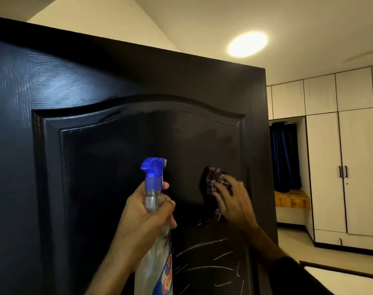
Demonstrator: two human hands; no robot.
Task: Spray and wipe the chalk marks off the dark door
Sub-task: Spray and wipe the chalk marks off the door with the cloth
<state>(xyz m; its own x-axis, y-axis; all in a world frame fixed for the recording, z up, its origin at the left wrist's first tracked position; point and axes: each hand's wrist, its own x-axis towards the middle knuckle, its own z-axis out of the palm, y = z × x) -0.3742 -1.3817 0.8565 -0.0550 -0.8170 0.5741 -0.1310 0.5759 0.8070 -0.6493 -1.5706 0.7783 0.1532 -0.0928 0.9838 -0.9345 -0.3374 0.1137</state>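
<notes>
Head view showed the dark door [117,86] filling the left and middle of the scene, its raised arched panel facing the camera. White chalk marks [204,255] streaked the lower right part of that panel, a scatter of thin curved strokes too many to count surely; the panel above them looked dark and faintly smeared. One cloth [215,184], dark with a pale check, was pressed flat against the panel just above the marks by the right hand [234,201], whose fingers were spread over it, blurred. One spray bottle [154,235] stood upright near the camera, left of the cloth, gripped around its neck by the left hand [143,218], fingers closed on it. The bottle was clear plastic with a blue trigger head and a blue and orange label; how much liquid it held could not be told. Far right stood white wardrobes [351,158] with two dark handles, a blue curtain [284,158] above a wooden ledge [292,201], and one round ceiling light [247,44].
</notes>
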